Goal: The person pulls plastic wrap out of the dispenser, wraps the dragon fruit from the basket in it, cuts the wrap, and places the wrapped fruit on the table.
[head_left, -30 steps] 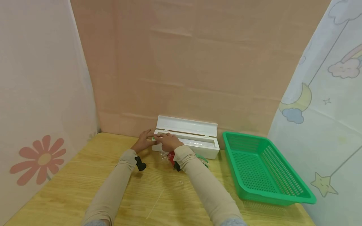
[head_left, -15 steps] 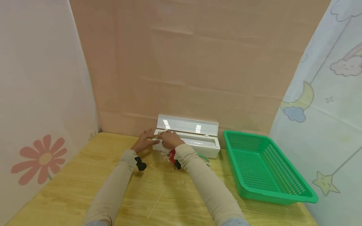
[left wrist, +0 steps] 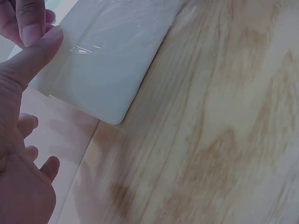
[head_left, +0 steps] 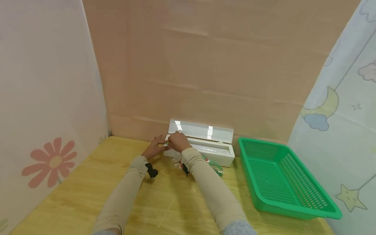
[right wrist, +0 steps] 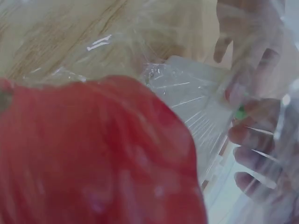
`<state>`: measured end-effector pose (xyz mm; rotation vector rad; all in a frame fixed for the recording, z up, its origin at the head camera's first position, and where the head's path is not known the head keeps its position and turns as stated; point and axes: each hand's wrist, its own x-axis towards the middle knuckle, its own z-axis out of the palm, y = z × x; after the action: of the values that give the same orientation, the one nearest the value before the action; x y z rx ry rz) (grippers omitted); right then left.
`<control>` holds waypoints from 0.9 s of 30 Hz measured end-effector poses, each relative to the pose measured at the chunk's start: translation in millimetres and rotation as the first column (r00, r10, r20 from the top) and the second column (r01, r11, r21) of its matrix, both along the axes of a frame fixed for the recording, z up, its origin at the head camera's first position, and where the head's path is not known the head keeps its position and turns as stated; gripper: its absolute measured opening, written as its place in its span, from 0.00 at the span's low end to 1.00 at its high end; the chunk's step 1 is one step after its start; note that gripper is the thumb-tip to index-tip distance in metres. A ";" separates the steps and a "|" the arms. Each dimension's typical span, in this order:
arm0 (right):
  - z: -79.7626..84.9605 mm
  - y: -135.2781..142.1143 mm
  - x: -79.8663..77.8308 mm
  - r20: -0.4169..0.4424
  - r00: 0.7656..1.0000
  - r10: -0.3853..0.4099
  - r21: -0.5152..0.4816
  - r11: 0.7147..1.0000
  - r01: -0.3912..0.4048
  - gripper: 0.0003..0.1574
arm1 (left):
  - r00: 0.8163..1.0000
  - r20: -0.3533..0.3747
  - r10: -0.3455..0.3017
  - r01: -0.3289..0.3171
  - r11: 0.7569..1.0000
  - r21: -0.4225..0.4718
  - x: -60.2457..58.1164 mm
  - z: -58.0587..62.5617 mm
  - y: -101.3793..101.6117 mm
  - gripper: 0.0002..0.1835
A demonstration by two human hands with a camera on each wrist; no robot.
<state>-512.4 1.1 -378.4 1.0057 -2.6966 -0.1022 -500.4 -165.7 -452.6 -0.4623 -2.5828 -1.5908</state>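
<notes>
A white cling film dispenser box (head_left: 204, 153) stands at the back of the table with its lid (head_left: 202, 130) raised. My right hand (head_left: 178, 142) bends over its left end, pinching a small green piece (right wrist: 240, 112), apparently a slide cutter. At the same end my left hand (head_left: 154, 148) reaches in with its thumb extended to the right fingertips, its other fingers loose and spread. Clear film (left wrist: 84, 49) covers part of the box front. Through film, the right wrist view has a large red bell pepper (right wrist: 98, 149). Below the right forearm lie film-covered green things (head_left: 215, 167).
A green plastic basket (head_left: 255, 186) stands right of the box on the wooden table (head_left: 141, 209). Cloth hangs behind the box (head_left: 191, 65) and along both sides. A black strap piece (head_left: 151, 171) sits at the left wrist.
The head view has turned slightly left, so things appear farther right. My right hand has lifted a little and its fingers are more curled. The red pepper is now mostly hidden behind the forearm.
</notes>
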 end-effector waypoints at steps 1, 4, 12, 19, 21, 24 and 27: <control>-0.4 0.9 0.1 -0.006 1.000 0.006 0.007 1.000 -0.006 0.10 | 1.000 0.000 -0.004 0.004 1.000 -0.004 1.0 -0.2 0.8 0.31; 0.3 2.8 1.2 -0.012 1.000 0.014 0.010 1.000 -0.014 0.09 | 1.000 -0.003 -0.021 0.021 1.000 0.005 1.6 -1.6 3.3 0.30; 4.3 1.5 1.0 -0.035 0.999 0.007 0.065 0.998 -0.004 0.09 | 1.000 -0.009 -0.028 0.028 1.000 0.007 1.4 1.4 4.6 0.29; -1.4 -2.5 -2.0 -0.016 1.000 0.009 0.058 0.998 -0.008 0.09 | 0.999 -0.005 -0.032 0.032 0.999 -0.008 4.3 -2.8 -3.8 0.28; -2.1 -3.8 -1.9 -0.011 1.000 0.015 0.051 0.999 -0.014 0.08 | 0.999 -0.014 -0.033 0.033 0.999 -0.013 4.7 -4.0 -5.9 0.28; -1.9 -4.6 -4.5 0.000 1.000 0.008 0.042 0.999 -0.008 0.08 | 0.999 -0.039 -0.033 0.032 0.999 -0.028 5.0 -1.5 -6.7 0.27; -0.3 -4.0 -7.9 0.021 1.000 0.013 0.011 1.000 -0.013 0.07 | 0.999 -0.049 -0.025 0.023 0.999 -0.037 4.8 2.1 -6.4 0.27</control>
<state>-520.3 -2.9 -378.7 1.0333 -2.7110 -0.1049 -495.5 -172.1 -450.5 -0.5301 -2.5832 -1.5222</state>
